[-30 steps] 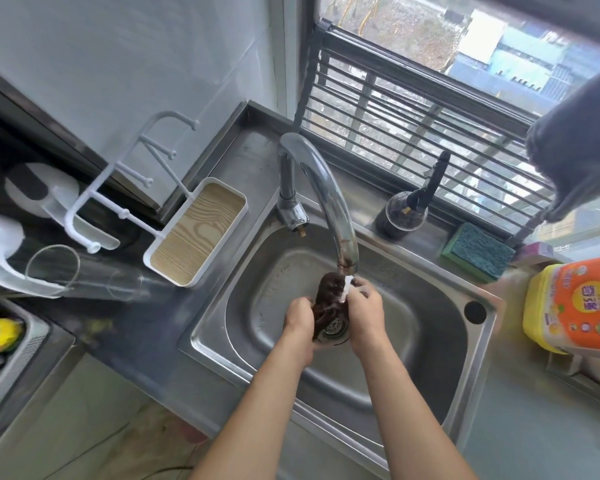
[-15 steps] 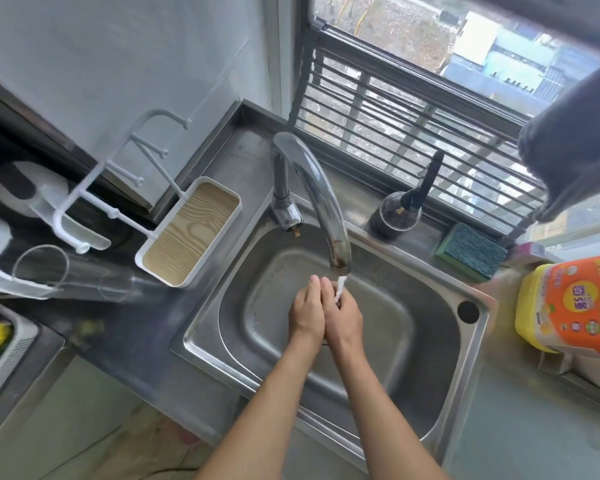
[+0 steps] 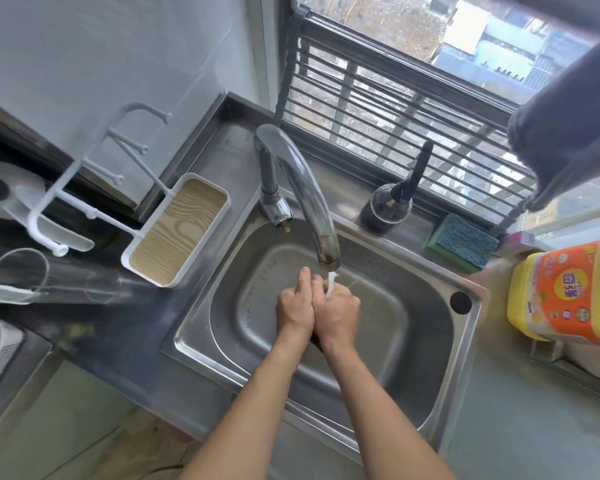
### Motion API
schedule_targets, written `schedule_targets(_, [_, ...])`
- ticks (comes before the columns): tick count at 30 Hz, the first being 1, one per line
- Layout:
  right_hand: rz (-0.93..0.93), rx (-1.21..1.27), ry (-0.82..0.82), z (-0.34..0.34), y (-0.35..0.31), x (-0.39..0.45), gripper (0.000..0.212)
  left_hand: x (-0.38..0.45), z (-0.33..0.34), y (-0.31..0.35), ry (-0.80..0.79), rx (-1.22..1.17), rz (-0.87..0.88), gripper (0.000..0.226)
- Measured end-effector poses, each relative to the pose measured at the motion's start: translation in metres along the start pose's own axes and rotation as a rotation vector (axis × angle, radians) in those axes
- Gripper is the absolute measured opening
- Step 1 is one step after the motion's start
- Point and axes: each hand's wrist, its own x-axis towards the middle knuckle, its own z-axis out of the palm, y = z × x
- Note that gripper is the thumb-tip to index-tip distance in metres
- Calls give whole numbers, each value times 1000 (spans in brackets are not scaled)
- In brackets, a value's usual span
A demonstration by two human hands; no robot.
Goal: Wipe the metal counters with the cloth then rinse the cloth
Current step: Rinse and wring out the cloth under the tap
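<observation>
Both my hands are pressed together over the steel sink (image 3: 413, 306), right under the spout of the curved faucet (image 3: 302, 178). A thin stream of water (image 3: 330, 284) runs onto my right hand (image 3: 338, 311). My left hand (image 3: 293, 311) lies tight against it, one finger pointing up toward the spout. The dark brown cloth (image 3: 316, 338) is squeezed between my palms, so only a dark sliver shows below the wrists.
Behind the sink stand a dark bottle with a black top (image 3: 388, 209) and a green-blue sponge (image 3: 461, 242). A yellow detergent jug (image 3: 568, 296) sits at the right. A white wood-lined tray (image 3: 177, 233) and a lying glass (image 3: 49, 275) are on the left counter.
One second ago the brown cloth showed bunched between my hands under the tap. My hands have since closed together round it and hide it, staying under the stream.
</observation>
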Motion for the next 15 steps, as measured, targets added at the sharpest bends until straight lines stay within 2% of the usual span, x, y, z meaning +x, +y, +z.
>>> schedule_targets(2, [14,-58,-70,-5,-4,1,71,1,-3,3,-24,36,49,54])
schedule_targets(5, [39,-180,-148,-9,-3,6,64,5,-8,1,-15,284,268,34])
schedule_targets(7, [-21,-166,-127,-9,4,13,48,5,-8,-1,3,374,346,15])
schedule_targets(8, [-73,-131,-92,-8,9,16,36,5,-8,-2,-12,381,334,12])
schedule_targets(9, [-121,-99,-70,-8,14,20,28,8,-8,-7,-25,383,297,21])
schedule_targets(11, [-195,-80,-43,-8,23,24,38,12,-9,-12,-76,358,159,31])
schedule_targets(12, [-224,-73,-37,-9,25,24,40,12,-10,-12,-112,312,84,27])
schedule_targets(15, [-288,-41,-97,-7,29,20,29,12,-10,-13,-213,6,-139,15])
